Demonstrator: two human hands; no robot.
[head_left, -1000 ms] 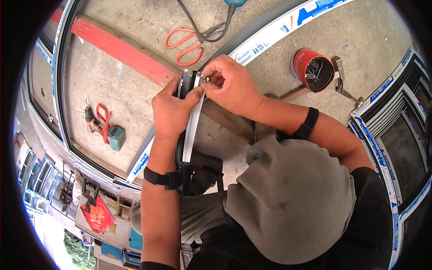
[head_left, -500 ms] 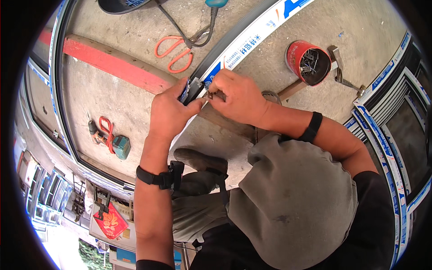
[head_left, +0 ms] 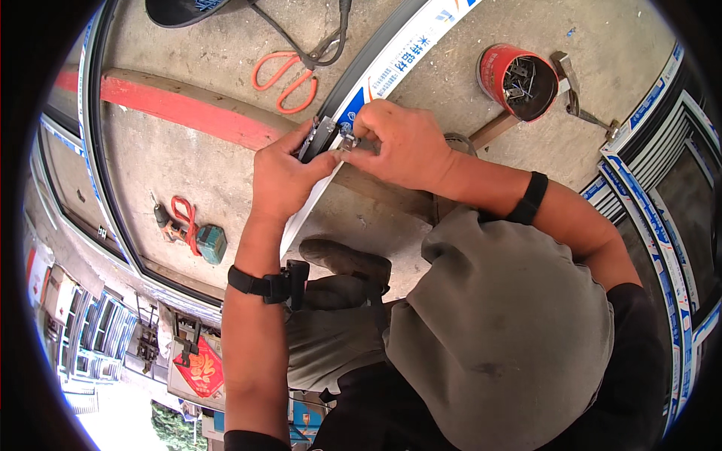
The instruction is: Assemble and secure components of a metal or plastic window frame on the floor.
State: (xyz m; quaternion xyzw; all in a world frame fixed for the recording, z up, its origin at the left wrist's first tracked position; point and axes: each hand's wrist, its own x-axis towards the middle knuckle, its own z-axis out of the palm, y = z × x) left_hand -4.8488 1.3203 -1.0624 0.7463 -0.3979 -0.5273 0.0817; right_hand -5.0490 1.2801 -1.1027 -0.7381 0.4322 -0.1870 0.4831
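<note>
A long aluminium frame profile (head_left: pixel 397 66) with blue and white protective film runs across the middle of the view. My left hand (head_left: pixel 283 180) is closed around a short dark-and-silver metal piece (head_left: pixel 319 140) at the profile, fingers on its far side and thumb on the near side. Just right of it, my right hand (head_left: pixel 410 147) pinches a small shiny metal fitting (head_left: pixel 347 140) between thumb and curled fingers, close to my left thumb tip. My fingers partly cover the fitting, so its exact shape is hidden.
Orange-handled scissors (head_left: pixel 286 79) lie beyond the left hand, by a red beam (head_left: pixel 188 109). A cordless drill (head_left: pixel 188 229) rests on the floor at left. At right are a red tin (head_left: pixel 495 79) of metal parts, a hammer (head_left: pixel 565 75) and stacked frames (head_left: pixel 654 218).
The small metal fitting in my right fingers has turned and shows more of its shiny side. Both hands stay at the profile. The whole view has shifted slightly.
</note>
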